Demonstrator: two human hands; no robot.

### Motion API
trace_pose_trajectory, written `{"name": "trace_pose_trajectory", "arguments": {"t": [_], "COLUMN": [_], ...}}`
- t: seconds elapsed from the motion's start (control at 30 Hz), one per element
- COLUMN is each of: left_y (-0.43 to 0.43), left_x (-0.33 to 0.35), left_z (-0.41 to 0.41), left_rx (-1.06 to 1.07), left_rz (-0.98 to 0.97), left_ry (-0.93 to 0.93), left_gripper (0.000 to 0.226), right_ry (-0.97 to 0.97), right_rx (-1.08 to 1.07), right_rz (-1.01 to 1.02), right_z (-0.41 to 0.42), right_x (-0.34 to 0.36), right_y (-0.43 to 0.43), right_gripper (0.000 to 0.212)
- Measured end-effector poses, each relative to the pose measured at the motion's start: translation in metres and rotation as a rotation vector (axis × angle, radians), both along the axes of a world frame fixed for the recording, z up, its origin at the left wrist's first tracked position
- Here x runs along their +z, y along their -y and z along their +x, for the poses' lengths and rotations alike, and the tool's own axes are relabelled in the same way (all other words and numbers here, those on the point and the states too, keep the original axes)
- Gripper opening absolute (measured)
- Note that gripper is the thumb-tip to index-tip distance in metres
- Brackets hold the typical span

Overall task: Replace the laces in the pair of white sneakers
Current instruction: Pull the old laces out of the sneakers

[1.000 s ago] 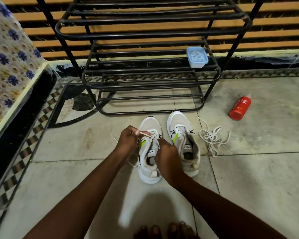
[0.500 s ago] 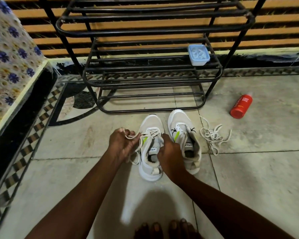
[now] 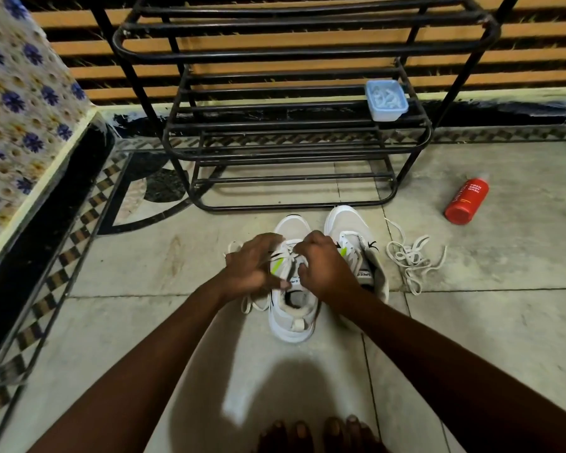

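- Head view, and both hands are down on one sneaker, which stands on the floor tiles with its toe pointing away.
- Left hand sits on the shoe's left flank, with its fingers curled over the lace where it crosses the eyelets.
- Right hand comes in from the other side, its fingers bunched tight and pinching that same lace over the tongue.
- Slack everywhere: one loop of lace pokes out just left of the left fingers, and another trails on the tiles below that wrist.
- Just right of the right fingers stands the other sneaker, side by side with the first, its tongue label showing.
- Further right of the fingers, apart from both shoes, loose laces lie in a tangled heap.
- Beyond the fingers stands a black metal shoe rack, with a blue tub at the right end of one shelf.
- Far right, past the heap, a red bottle lies on its side.
- Bare toes show at the bottom edge, nearer than the fingers.
- Flowered cloth hangs well off to the left.
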State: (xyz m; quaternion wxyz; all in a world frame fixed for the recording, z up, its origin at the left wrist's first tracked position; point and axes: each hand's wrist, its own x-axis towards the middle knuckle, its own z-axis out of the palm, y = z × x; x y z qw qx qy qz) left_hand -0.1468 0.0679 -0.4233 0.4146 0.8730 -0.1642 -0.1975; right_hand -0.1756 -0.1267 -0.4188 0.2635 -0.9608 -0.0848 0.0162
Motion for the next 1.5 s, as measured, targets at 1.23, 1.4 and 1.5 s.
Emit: {"name": "trace_pose_trajectory", "arguments": {"t": [1.23, 1.4, 1.5], "left_y": [0.026, 0.025, 0.024], "left_x": [0.022, 0.018, 0.014], "left_z": [0.015, 0.012, 0.011], "left_rx": [-0.347, -0.339, -0.315], "left_rz": [0.749, 0.74, 0.719], "left_ry": [0.088, 0.117, 0.133], "left_gripper": [0.123, 0.118, 0.117], "right_ry": [-0.432, -0.318, -0.123], "right_rx": [-0.378, -0.318, -0.01], "right_rz": [0.776, 0.432, 0.086], "right_z": [0.042, 0.027, 0.024], "right_x": [0.023, 0.023, 0.021], "right_y": [0.018, 0.024, 0.026], "right_gripper": [0.021, 0.022, 0.013]}}
